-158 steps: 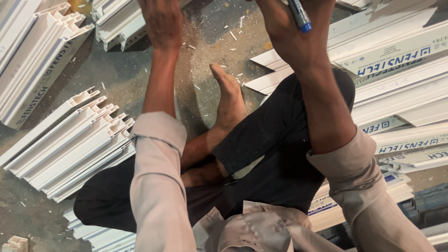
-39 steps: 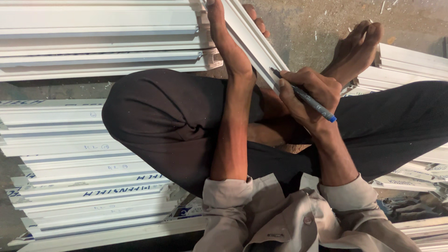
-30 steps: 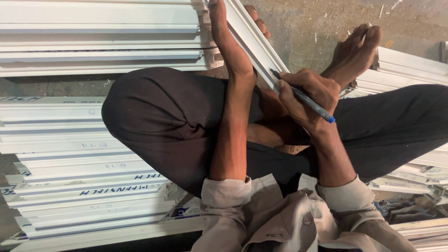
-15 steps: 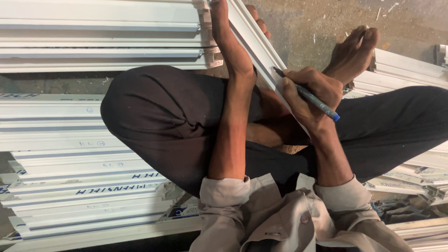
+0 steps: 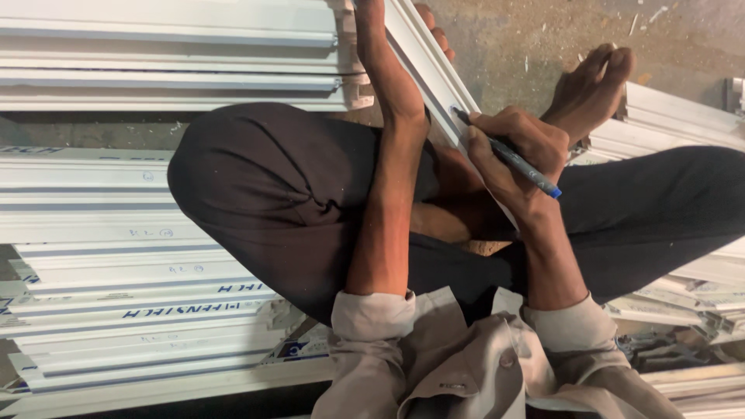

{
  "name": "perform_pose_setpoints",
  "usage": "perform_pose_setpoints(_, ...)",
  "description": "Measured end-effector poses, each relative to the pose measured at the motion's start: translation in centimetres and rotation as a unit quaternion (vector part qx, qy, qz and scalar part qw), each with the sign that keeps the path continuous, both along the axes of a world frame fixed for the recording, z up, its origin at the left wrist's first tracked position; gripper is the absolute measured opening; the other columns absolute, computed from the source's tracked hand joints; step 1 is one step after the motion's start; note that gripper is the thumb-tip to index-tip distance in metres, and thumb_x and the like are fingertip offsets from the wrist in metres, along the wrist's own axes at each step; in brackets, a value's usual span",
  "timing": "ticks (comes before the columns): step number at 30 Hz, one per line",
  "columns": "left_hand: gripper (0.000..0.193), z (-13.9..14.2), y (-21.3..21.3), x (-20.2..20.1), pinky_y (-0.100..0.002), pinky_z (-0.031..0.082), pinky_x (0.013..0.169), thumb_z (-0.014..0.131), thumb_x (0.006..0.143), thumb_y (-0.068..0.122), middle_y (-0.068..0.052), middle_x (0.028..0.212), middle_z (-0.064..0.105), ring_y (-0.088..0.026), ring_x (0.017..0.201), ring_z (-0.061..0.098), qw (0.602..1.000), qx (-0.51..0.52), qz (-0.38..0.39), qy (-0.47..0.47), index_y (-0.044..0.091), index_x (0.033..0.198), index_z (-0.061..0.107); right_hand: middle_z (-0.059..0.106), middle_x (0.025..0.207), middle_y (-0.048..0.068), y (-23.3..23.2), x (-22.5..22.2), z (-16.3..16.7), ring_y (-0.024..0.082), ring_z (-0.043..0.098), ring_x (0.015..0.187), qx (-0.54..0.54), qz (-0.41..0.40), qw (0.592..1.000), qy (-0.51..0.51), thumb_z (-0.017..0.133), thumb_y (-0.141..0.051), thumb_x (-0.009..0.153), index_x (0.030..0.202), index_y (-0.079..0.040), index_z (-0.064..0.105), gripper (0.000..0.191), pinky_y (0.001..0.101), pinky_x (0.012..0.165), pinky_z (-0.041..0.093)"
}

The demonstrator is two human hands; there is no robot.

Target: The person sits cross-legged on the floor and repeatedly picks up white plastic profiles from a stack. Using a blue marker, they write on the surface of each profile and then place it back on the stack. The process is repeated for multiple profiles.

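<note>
I sit cross-legged on the floor in dark trousers (image 5: 264, 186). A long white profile (image 5: 423, 66) runs slantwise across my lap towards the top. My right hand (image 5: 516, 151) grips a dark pen with a blue cap (image 5: 508, 154), its tip touching the profile's face. My left arm stretches up along the profile. My left hand (image 5: 371, 9) is cut by the top edge, and fingertips (image 5: 434, 31) curl round the profile's far side. A bare foot (image 5: 590, 85) lies just right of the pen.
Stacks of white profiles (image 5: 155, 46) lie at the upper left, more (image 5: 132, 287) at the lower left, and others (image 5: 683, 124) on the right. Dusty concrete floor (image 5: 528, 39) with chips shows at the top right.
Five seconds ago both arms reached out over the floor with the pen lifted. Since a second ago the pen stays on the slanted profile, shifting only slightly; the left arm holds still.
</note>
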State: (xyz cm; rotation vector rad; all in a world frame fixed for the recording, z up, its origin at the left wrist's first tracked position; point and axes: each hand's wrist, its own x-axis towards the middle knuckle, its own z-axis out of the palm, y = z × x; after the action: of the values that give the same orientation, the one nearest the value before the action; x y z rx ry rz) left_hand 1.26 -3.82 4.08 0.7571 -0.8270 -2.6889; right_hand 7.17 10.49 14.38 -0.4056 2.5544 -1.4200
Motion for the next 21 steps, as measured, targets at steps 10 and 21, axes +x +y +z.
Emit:
perform_pose_setpoints(10, 0.063, -0.3, 0.1, 0.0, -0.032, 0.05, 0.047, 0.041, 0.105, 0.063, -0.006, 0.069, 0.053, -0.016, 0.052, 0.056, 1.0, -0.003, -0.006, 0.003, 0.006, 0.085, 0.057, 0.072, 0.083, 0.013, 1.3, 0.8, -0.6, 0.012, 0.067, 0.067, 0.005, 0.004, 0.997, 0.071, 0.073, 0.0, 0.097, 0.098, 0.006, 0.066, 0.009, 0.0223, 0.056, 0.049)
perform_pose_setpoints(21, 0.063, -0.9, 0.0, 0.5, -0.038, 0.055, 0.056, 0.038, 0.103, 0.061, -0.01, 0.076, 0.061, -0.021, 0.061, 0.063, 1.0, -0.012, -0.01, -0.025, 0.003, 0.09, 0.06, 0.07, 0.083, 0.013, 0.8, 0.9, -0.3, 0.012, 0.066, 0.062, 0.0, 0.008, 0.999, 0.042, 0.073, 0.001, 0.099, 0.094, 0.005, 0.065, 0.011, 0.0226, 0.053, 0.048)
